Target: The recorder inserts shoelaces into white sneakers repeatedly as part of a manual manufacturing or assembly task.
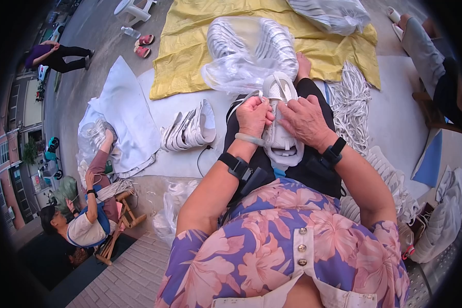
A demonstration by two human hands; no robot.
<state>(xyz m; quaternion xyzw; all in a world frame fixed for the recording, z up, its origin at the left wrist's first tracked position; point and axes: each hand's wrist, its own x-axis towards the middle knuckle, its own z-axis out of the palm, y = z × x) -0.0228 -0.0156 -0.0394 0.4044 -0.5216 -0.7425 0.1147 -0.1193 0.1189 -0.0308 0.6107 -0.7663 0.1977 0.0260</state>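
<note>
Between both hands (309, 119), a shoe (279, 137) points lengthwise away.

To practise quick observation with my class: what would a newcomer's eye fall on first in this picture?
Probably the white shoe upper at the centre, between the left hand and the right hand. Next, the bright yellow sheet spread beyond it, partly under a clear plastic bag of stacked white uppers. Then the tangled heap of white laces, to the right of the right hand.

The bare left forearm (208, 192) and bare right forearm (364, 179) angle inward. The bare, curled left hand (253, 117) pinches thumb toward index finger; the bare right hand (307, 120) arches palm down just beside it.
</note>
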